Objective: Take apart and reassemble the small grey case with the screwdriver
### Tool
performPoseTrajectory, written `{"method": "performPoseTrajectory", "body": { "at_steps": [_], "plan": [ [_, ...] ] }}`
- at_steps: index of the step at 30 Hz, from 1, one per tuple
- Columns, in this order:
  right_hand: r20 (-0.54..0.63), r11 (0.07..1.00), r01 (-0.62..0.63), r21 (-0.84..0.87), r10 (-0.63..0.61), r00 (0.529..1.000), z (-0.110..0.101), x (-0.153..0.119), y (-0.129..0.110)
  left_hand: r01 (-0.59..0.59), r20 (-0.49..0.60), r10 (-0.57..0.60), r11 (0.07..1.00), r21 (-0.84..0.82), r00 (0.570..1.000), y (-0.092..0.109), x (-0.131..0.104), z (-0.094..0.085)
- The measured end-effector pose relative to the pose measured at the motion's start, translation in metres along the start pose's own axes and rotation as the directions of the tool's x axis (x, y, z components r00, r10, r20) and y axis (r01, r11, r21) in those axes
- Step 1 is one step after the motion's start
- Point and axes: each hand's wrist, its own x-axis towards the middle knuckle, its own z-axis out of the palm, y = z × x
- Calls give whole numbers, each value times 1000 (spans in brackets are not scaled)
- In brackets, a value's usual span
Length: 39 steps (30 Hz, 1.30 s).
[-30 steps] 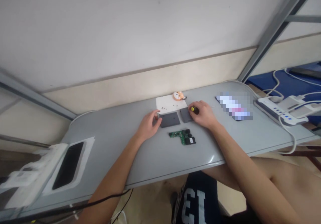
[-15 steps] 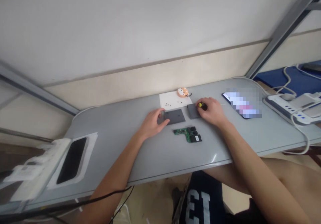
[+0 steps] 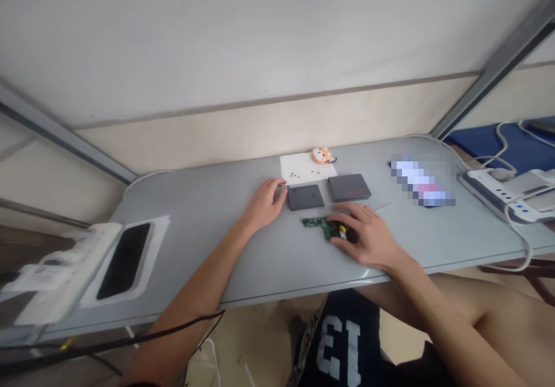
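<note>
My right hand reaches over the green circuit board, with fingers and thumb around its black-component end. Tucked in the same hand is a screwdriver; its yellow handle end shows between the fingers and its thin shaft sticks out past the knuckles. Whether the fingertips grip the board I cannot tell. My left hand rests open on the table, thumb and fingers apart, beside the left edge of a flat dark grey panel. A thicker dark grey case lies right of the panel.
Several tiny screws lie on white paper, with an orange-and-white animal-face object at its edge. A lit phone and a power strip are to the right. A black phone lies at left near another strip.
My right hand has moved from the thicker case down to the circuit board, carrying the screwdriver, leaving the case uncovered. My left hand stays beside the flat panel. The view has shifted slightly.
</note>
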Motion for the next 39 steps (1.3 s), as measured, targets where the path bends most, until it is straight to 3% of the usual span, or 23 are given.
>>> {"method": "performPoseTrajectory", "body": {
  "at_steps": [4,9,14,18,30,39],
  "plan": [
    [56,1000,28,-8,-28,998,2,1,2,-18,-18,19,1000,17,1000,-1,2,3],
    [6,997,72,-18,-72,997,-4,12,4,-22,-7,22,999,35,1000,2,2,4],
    [42,989,102,-108,-98,994,-19,70,19,-17,-22,18,999,38,1000,1,3,3],
    [52,989,111,-99,-106,993,-17,107,30,-29,-27,30,999,38,999,0,4,3],
    [38,994,78,76,-81,996,-4,93,33,-46,30,44,997,66,999,7,2,0],
    [132,991,130,-25,-126,983,-5,94,33,-133,16,132,990,48,991,3,2,0]
  ]
}}
